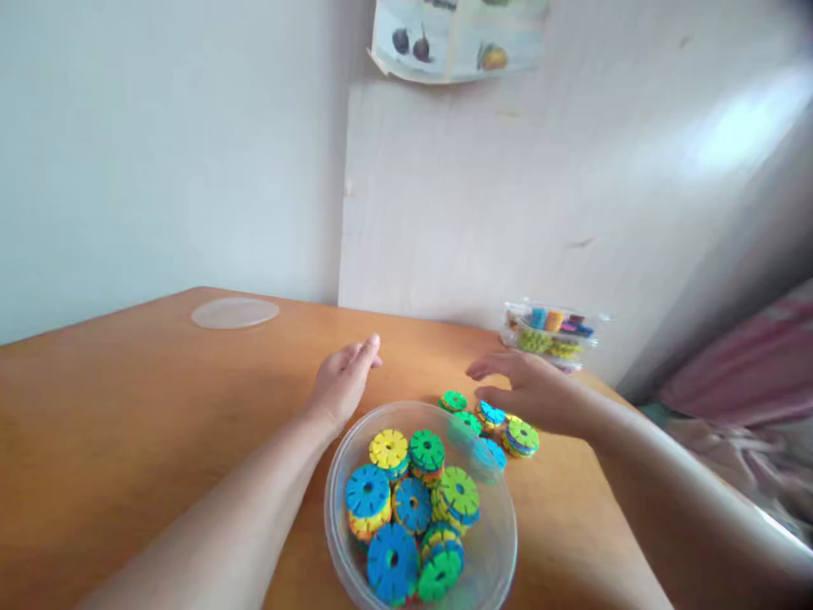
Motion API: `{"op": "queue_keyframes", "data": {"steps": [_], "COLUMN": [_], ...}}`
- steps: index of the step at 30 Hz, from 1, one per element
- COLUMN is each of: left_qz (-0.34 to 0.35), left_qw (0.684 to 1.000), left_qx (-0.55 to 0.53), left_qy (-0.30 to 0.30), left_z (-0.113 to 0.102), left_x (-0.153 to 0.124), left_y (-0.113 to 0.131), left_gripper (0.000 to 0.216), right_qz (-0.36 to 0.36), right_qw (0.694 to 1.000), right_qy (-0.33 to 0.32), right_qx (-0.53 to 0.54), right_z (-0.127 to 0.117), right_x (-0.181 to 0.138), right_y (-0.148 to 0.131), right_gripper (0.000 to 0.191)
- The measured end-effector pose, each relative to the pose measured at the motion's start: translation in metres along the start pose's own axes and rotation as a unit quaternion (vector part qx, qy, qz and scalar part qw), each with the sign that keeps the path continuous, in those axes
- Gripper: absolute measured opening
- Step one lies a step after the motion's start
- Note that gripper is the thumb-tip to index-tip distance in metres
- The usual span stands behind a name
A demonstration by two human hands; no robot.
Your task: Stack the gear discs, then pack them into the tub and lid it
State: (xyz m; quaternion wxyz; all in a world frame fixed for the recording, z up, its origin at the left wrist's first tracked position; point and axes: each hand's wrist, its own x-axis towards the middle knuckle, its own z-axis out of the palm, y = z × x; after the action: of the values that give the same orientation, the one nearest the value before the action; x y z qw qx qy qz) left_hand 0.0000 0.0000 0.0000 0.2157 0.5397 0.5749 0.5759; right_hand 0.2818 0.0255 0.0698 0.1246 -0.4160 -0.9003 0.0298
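A round clear plastic tub (pixel 501 542) stands on the table close to me, holding several stacks of notched plastic discs (pixel 412 506) in blue, green and yellow. Just beyond the tub's far left rim is my left hand (pixel 343 379); its thumb is stretched out, the other fingers are partly hidden, and no object shows in it. My right hand (pixel 517 385) hovers over smaller disc stacks (pixel 522 437) that lie on the table behind and right of the tub. Thumb and fingers are apart, with nothing visible between them.
A clear round lid (pixel 235 313) lies flat on the wooden table (pixel 127 424) at the far left. Against the wall at back right sits a clear container (pixel 552 330) with colourful pieces. A fruit poster (pixel 457 42) hangs above; pink fabric (pixel 743 356) is beyond the right edge.
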Motion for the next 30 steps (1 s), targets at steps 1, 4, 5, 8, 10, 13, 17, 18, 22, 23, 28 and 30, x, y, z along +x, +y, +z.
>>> {"op": "queue_keyframes", "data": {"steps": [1, 4, 5, 8, 10, 13, 17, 18, 22, 23, 28, 30], "left_qz": [0.000, 0.001, 0.002, 0.007, 0.012, 0.012, 0.010, 0.010, 0.007, 0.007, 0.006, 0.008], "left_qw": [1.000, 1.000, 1.000, 1.000, 1.000, 1.000, 1.000, 1.000, 1.000, 1.000, 1.000, 1.000], "left_qx": [0.000, 0.001, 0.002, 0.002, 0.003, 0.007, 0.006, 0.006, 0.001, -0.002, -0.010, -0.012], "left_qy": [0.001, 0.002, 0.001, 0.003, 0.004, 0.007, 0.006, 0.006, 0.009, 0.010, 0.013, 0.016], "left_z": [0.000, -0.001, -0.001, -0.001, -0.001, -0.002, -0.001, -0.001, -0.001, -0.001, 0.000, 0.000], "left_x": [-0.001, -0.002, -0.002, -0.002, -0.001, -0.001, -0.001, -0.001, -0.001, -0.001, -0.002, -0.002], "left_y": [0.000, -0.002, -0.002, -0.004, -0.005, -0.004, -0.004, -0.004, -0.005, -0.005, -0.003, -0.002], "left_gripper": [0.053, 0.053, 0.053, 0.052, 0.052, 0.052, 0.052, 0.053, 0.053, 0.052, 0.051, 0.051], "right_qz": [0.002, 0.006, 0.004, 0.010, 0.022, 0.036, 0.038, 0.037, 0.040, 0.040, 0.041, 0.027], "right_qw": [1.000, 0.998, 0.997, 0.993, 0.991, 0.988, 0.987, 0.987, 0.987, 0.988, 0.991, 0.997], "right_qy": [-0.016, -0.059, -0.074, -0.107, -0.120, -0.134, -0.137, -0.135, -0.125, -0.123, -0.101, -0.062], "right_qx": [-0.003, -0.016, -0.021, -0.044, -0.062, -0.072, -0.074, -0.078, -0.090, -0.090, -0.073, -0.045], "right_z": [0.004, 0.013, 0.016, 0.020, 0.022, 0.026, 0.031, 0.032, 0.034, 0.035, 0.027, 0.018], "right_x": [0.006, 0.022, 0.026, 0.036, 0.041, 0.044, 0.045, 0.045, 0.045, 0.045, 0.041, 0.032], "right_y": [0.002, 0.005, 0.004, -0.003, -0.007, -0.010, -0.007, -0.007, -0.007, -0.007, -0.010, -0.017], "right_gripper": [0.035, 0.037, 0.038, 0.042, 0.043, 0.040, 0.035, 0.033, 0.031, 0.031, 0.030, 0.029]}}
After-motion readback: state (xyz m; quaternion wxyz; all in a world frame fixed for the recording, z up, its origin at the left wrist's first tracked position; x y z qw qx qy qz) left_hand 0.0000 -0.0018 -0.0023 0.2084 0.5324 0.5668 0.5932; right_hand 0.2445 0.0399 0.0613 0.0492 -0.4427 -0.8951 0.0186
